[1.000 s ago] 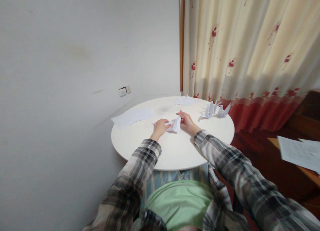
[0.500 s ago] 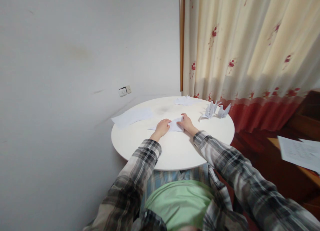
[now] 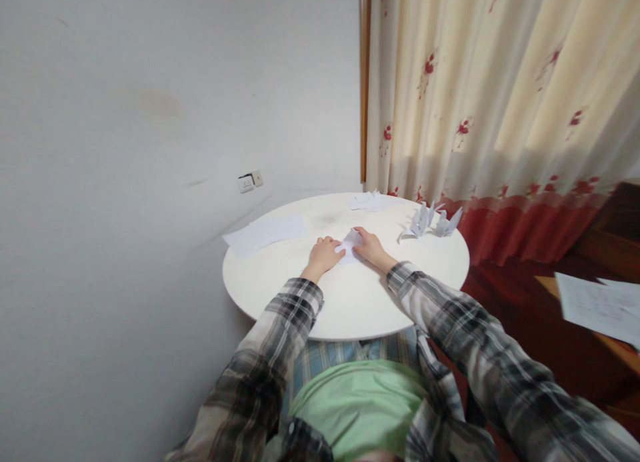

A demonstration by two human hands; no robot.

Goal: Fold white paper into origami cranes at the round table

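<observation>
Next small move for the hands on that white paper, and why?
Perhaps press the white paper flat with the right hand, left hand steadying it: both hands are at the paper, and its far part seems raised beside the right hand.

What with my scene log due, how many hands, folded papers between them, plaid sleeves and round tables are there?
Left hand and right hand: 2
Folded paper between them: 1
Plaid sleeves: 2
Round table: 1
Total: 6
</observation>
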